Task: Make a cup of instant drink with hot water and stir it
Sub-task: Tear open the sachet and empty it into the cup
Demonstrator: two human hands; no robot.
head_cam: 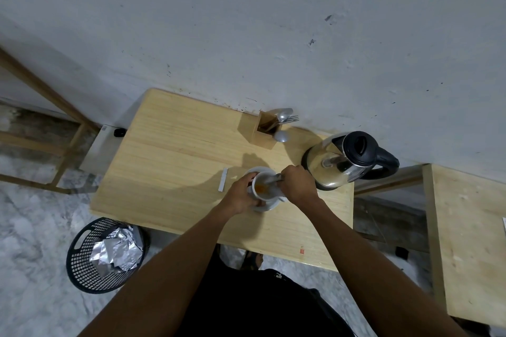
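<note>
Stirring the drink, cup braced on its saucer

The white cup point(265, 186) sits on a saucer point(267, 206) near the middle of the wooden desk point(169, 161), with an orange-brown liquid showing inside. The left hand point(241, 195) wraps its fingers point(247, 178) around the cup's side, probably to keep it from sliding or tipping while the drink is stirred. The right hand point(297, 185) pinches a spoon point(273, 179) whose bowl dips into the cup, gripped high on the handle, likely to stay clear of the hot liquid. The kettle point(347, 160) stands just beside the right hand, back on the desk, which suggests pouring is done. A torn sachet strip point(223, 179) lies left of the cup; a cutlery holder point(262, 130) stands by the wall.
</note>
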